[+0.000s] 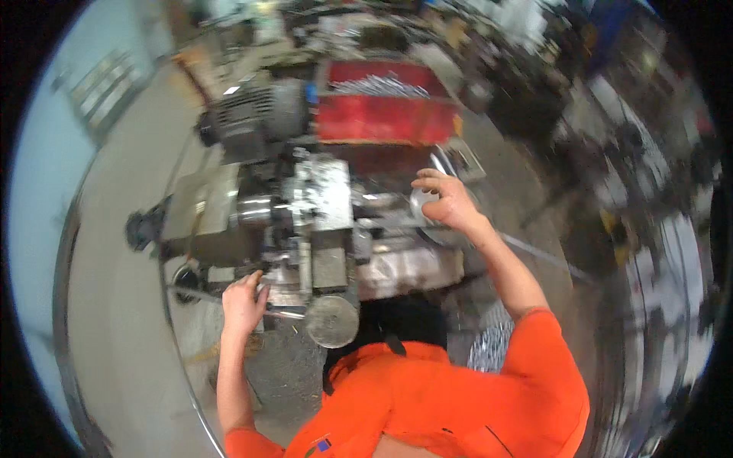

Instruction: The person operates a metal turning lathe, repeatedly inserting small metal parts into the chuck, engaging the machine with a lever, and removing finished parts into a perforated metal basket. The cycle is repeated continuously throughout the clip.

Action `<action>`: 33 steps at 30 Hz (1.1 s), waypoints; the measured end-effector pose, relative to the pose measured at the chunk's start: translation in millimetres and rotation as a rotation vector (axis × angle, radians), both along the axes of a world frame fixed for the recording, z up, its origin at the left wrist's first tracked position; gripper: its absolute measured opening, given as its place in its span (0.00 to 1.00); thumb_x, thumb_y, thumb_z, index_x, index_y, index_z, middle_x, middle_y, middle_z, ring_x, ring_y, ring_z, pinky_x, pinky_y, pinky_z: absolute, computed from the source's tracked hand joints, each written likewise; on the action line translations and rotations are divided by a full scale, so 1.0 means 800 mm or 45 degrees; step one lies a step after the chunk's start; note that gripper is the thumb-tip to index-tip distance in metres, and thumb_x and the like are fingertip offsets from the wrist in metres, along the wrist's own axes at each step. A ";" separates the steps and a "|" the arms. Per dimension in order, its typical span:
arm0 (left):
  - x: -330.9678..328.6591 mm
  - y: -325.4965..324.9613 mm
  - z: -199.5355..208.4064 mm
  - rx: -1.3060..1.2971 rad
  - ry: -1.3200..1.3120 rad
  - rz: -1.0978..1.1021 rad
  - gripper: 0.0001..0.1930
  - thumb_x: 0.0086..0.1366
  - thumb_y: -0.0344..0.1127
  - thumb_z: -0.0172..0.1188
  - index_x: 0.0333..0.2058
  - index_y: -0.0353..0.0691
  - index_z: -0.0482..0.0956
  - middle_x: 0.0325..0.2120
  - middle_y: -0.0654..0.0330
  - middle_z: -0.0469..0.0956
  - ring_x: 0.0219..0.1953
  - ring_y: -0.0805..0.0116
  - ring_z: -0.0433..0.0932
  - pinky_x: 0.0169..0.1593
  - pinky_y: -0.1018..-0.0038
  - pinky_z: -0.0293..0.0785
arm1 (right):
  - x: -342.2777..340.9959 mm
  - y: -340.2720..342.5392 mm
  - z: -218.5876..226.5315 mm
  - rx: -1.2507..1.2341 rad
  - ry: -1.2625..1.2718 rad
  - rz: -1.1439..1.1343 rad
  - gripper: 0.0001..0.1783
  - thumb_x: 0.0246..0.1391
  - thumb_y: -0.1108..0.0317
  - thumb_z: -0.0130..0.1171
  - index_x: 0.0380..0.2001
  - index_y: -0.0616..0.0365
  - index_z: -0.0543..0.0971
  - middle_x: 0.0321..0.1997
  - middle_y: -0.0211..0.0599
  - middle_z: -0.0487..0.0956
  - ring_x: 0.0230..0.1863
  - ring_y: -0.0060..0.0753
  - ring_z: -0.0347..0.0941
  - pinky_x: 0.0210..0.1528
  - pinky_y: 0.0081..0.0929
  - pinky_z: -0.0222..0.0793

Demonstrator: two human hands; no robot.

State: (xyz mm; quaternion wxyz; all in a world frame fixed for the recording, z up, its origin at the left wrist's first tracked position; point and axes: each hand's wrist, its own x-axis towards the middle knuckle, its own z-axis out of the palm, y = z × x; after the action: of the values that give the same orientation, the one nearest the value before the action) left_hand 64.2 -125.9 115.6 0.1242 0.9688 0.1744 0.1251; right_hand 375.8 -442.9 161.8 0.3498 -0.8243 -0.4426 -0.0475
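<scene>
A small metalworking lathe stands in front of me; its cylindrical chuck (254,210) is left of the tool carriage (330,195). My left hand (243,303) is low at the front left, above a thin metal rod (286,314). Its fingers are bent toward the machine, and blur hides whether they grip anything. My right hand (449,203) is closed with curled fingers at a round silver handwheel (418,201) on the right end. A round metal knob or disc (332,321) sits at the carriage front, nearest my body.
Behind the lathe stands a red bin (385,122) holding shiny metal pieces. An electric motor (248,111) is to its left. Metal shavings (490,347) lie at lower right. Blurred machinery and clutter line the right side; a pale blue wall (42,229) rises at left.
</scene>
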 end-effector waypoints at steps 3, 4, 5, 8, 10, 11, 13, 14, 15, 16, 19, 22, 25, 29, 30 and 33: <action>0.018 0.019 -0.085 -0.171 0.243 0.087 0.13 0.56 0.39 0.59 0.38 0.40 0.79 0.27 0.51 0.79 0.32 0.54 0.78 0.37 0.65 0.72 | -0.008 -0.122 -0.037 -0.042 0.236 -0.318 0.23 0.29 0.71 0.56 0.36 0.62 0.79 0.35 0.42 0.79 0.32 0.33 0.76 0.35 0.26 0.70; 0.030 0.015 -0.068 -0.363 0.395 0.098 0.12 0.56 0.38 0.58 0.36 0.38 0.79 0.26 0.50 0.79 0.31 0.52 0.78 0.37 0.65 0.71 | -0.015 -0.167 -0.051 -0.110 0.268 -0.493 0.22 0.30 0.70 0.56 0.36 0.61 0.79 0.33 0.43 0.79 0.33 0.33 0.76 0.35 0.27 0.71; 0.032 0.024 -0.086 -0.495 0.344 0.147 0.11 0.56 0.36 0.57 0.35 0.37 0.79 0.25 0.49 0.78 0.28 0.53 0.77 0.35 0.65 0.71 | -0.025 -0.212 -0.065 -0.186 0.299 -0.648 0.22 0.30 0.69 0.56 0.36 0.61 0.80 0.32 0.44 0.80 0.33 0.33 0.76 0.35 0.27 0.71; 0.029 0.017 -0.086 -0.603 0.222 0.152 0.09 0.59 0.34 0.57 0.35 0.34 0.76 0.19 0.57 0.76 0.21 0.68 0.73 0.28 0.71 0.68 | -0.064 -0.344 -0.134 -0.288 0.335 -1.053 0.22 0.32 0.65 0.57 0.37 0.58 0.81 0.36 0.48 0.80 0.37 0.41 0.78 0.42 0.31 0.72; 0.036 0.016 -0.084 -0.695 0.304 0.181 0.09 0.59 0.34 0.57 0.34 0.34 0.76 0.17 0.59 0.74 0.19 0.73 0.71 0.26 0.74 0.66 | -0.099 -0.400 -0.184 -0.644 0.396 -1.234 0.18 0.33 0.64 0.57 0.33 0.54 0.82 0.35 0.48 0.80 0.38 0.46 0.77 0.45 0.34 0.72; 0.037 0.027 -0.093 -0.691 0.299 0.143 0.08 0.60 0.34 0.57 0.34 0.34 0.75 0.17 0.60 0.74 0.18 0.75 0.70 0.25 0.75 0.66 | -0.113 -0.426 -0.221 -0.783 0.461 -1.284 0.16 0.34 0.63 0.57 0.31 0.53 0.83 0.34 0.48 0.80 0.38 0.48 0.76 0.45 0.35 0.72; 0.040 0.039 -0.102 -0.662 0.374 0.096 0.09 0.61 0.33 0.56 0.35 0.33 0.75 0.18 0.60 0.74 0.18 0.76 0.70 0.25 0.77 0.65 | -0.135 -0.446 -0.270 -1.002 0.698 -1.324 0.13 0.38 0.63 0.53 0.28 0.55 0.82 0.35 0.50 0.79 0.42 0.48 0.76 0.49 0.36 0.70; 0.044 0.044 -0.110 -0.709 0.369 0.087 0.09 0.61 0.33 0.56 0.35 0.33 0.75 0.18 0.61 0.74 0.18 0.76 0.70 0.24 0.78 0.65 | -0.145 -0.474 -0.320 -1.091 0.714 -1.301 0.13 0.40 0.63 0.52 0.28 0.55 0.82 0.36 0.51 0.79 0.41 0.48 0.76 0.48 0.36 0.71; 0.026 0.047 -0.112 -0.740 0.340 0.135 0.08 0.61 0.33 0.55 0.36 0.33 0.75 0.19 0.61 0.75 0.19 0.76 0.70 0.24 0.78 0.64 | -0.139 -0.450 -0.307 -1.141 0.702 -1.173 0.14 0.40 0.63 0.52 0.28 0.55 0.82 0.36 0.52 0.79 0.42 0.48 0.76 0.48 0.36 0.71; 0.027 0.048 -0.115 -0.757 0.279 0.106 0.07 0.61 0.32 0.55 0.34 0.33 0.74 0.19 0.62 0.74 0.18 0.76 0.69 0.23 0.77 0.63 | -0.144 -0.449 -0.312 -1.105 0.715 -1.196 0.13 0.39 0.63 0.52 0.28 0.56 0.82 0.36 0.51 0.79 0.41 0.48 0.76 0.47 0.36 0.71; 0.029 0.050 -0.119 -0.803 0.239 0.134 0.06 0.62 0.30 0.54 0.34 0.35 0.74 0.16 0.67 0.68 0.16 0.80 0.64 0.20 0.80 0.60 | -0.144 -0.455 -0.328 -1.094 0.684 -1.166 0.13 0.36 0.63 0.54 0.26 0.55 0.82 0.34 0.48 0.79 0.39 0.47 0.76 0.45 0.37 0.72; 0.032 0.046 -0.114 -0.631 0.254 0.094 0.05 0.62 0.31 0.54 0.33 0.35 0.75 0.16 0.67 0.69 0.17 0.80 0.65 0.19 0.81 0.60 | -0.143 -0.445 -0.328 -1.154 0.650 -1.151 0.15 0.35 0.62 0.55 0.28 0.54 0.82 0.35 0.47 0.79 0.39 0.48 0.76 0.45 0.38 0.72; 0.035 0.037 -0.104 -0.633 0.259 0.114 0.06 0.62 0.31 0.54 0.32 0.35 0.75 0.16 0.68 0.69 0.17 0.80 0.65 0.20 0.81 0.60 | -0.144 -0.428 -0.335 -1.220 0.681 -1.047 0.18 0.37 0.60 0.54 0.32 0.58 0.80 0.39 0.51 0.78 0.44 0.48 0.75 0.48 0.38 0.71; 0.031 0.043 -0.107 -0.591 0.244 0.062 0.05 0.61 0.31 0.55 0.32 0.35 0.74 0.16 0.64 0.70 0.17 0.79 0.65 0.22 0.77 0.61 | -0.127 -0.403 -0.342 -1.396 0.843 -1.024 0.21 0.39 0.60 0.54 0.37 0.61 0.79 0.45 0.51 0.76 0.48 0.46 0.74 0.51 0.35 0.69; 0.030 0.040 -0.106 -0.628 0.243 0.105 0.05 0.61 0.31 0.55 0.32 0.35 0.74 0.16 0.64 0.70 0.17 0.79 0.65 0.22 0.77 0.62 | -0.126 -0.397 -0.341 -1.413 0.860 -1.036 0.21 0.40 0.60 0.54 0.37 0.62 0.79 0.46 0.50 0.76 0.48 0.45 0.73 0.51 0.34 0.69; 0.031 0.038 -0.105 -0.669 0.205 0.167 0.07 0.61 0.33 0.56 0.31 0.35 0.75 0.15 0.64 0.70 0.17 0.78 0.66 0.22 0.76 0.63 | -0.125 -0.382 -0.328 -1.354 0.878 -1.051 0.22 0.40 0.60 0.54 0.39 0.63 0.78 0.47 0.50 0.76 0.50 0.45 0.73 0.52 0.33 0.69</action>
State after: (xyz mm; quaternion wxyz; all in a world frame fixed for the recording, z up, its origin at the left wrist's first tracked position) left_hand 89.2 -95.8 31.4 0.3483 0.8969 0.2723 0.0062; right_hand 275.4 -748.7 -100.7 -0.0225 -0.9490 0.0734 0.3059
